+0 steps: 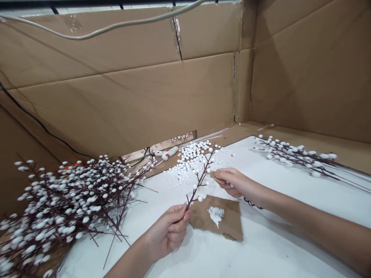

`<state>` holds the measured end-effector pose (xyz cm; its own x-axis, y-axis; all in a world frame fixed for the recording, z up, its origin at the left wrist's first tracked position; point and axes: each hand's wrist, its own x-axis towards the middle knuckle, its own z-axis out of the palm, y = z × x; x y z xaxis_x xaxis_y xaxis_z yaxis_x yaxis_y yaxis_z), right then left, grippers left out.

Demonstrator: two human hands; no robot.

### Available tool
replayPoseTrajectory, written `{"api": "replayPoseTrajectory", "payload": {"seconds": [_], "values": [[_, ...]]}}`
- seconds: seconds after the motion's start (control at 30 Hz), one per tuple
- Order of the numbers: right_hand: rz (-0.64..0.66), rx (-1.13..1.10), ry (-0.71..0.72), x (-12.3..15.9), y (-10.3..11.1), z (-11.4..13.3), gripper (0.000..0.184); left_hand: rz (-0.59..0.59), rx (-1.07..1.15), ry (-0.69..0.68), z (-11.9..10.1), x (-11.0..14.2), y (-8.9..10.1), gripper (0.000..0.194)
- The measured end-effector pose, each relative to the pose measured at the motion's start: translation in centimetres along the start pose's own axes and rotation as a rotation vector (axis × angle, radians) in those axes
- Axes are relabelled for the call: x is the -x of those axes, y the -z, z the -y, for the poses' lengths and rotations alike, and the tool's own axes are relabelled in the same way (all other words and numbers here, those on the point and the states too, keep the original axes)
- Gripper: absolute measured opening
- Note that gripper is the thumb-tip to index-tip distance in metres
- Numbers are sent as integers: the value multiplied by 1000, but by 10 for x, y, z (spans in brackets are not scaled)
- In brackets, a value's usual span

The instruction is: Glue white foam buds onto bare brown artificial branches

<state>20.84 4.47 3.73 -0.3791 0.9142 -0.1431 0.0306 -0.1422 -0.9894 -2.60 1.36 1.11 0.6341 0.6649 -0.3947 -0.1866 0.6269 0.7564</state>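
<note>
My left hand (171,231) is closed round the lower stem of an artificial berry branch (199,180), dark brown with a few white berries along it. The branch tilts up and to the right. Between the fingers of my right hand (233,181) is a small piece of cardboard (217,177), its tip close to the branch; I cannot tell whether they touch. Below both hands a larger cardboard piece (232,227) lies on the white table surface (261,247), with a smear of white paste (216,215) on it.
A big heap of berry branches (78,200) fills the left side. Loose white berries (188,160) are scattered behind the held branch, beside a glue gun (168,153). More berry branches (301,156) lie at the right. Cardboard walls (130,104) enclose the back, with a cable (116,25) across the top.
</note>
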Motion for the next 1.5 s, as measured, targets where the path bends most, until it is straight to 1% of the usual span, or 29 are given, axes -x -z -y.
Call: {"api": "replayPoseTrajectory", "payload": {"seconds": [0.4,0.53,0.63,0.7,0.73,0.87,0.93,1.0,1.07,1.23,1.5], "values": [[-23,-2,-18,-2,2,-1,34,-11,-21,-3,2,0,4,29],[-67,-7,-31,-5,6,-1,33,-30,-21,-20,1,0,1,32],[-116,-9,-23,-8,11,0,31,-55,-30,-70,-1,0,-1,32],[-151,-11,-17,-10,15,1,29,-114,-73,-148,-2,1,-2,32],[-167,-13,-13,-12,18,0,29,-162,-106,-198,-3,1,-2,32],[-205,-31,-5,-17,26,-1,28,-394,-294,-383,-2,0,-1,38],[-211,-44,-10,-17,28,-1,27,-480,-417,-438,-1,-2,-1,41],[-210,-58,-15,-15,27,0,26,-539,-520,-466,0,-5,0,43],[-202,-72,-19,-12,24,2,25,-568,-570,-471,1,-6,1,44],[-189,-122,-41,-5,16,7,24,-574,-606,-456,1,-7,1,41],[-165,-260,-83,-2,17,7,25,-603,-680,-439,2,-7,-1,34]]}}
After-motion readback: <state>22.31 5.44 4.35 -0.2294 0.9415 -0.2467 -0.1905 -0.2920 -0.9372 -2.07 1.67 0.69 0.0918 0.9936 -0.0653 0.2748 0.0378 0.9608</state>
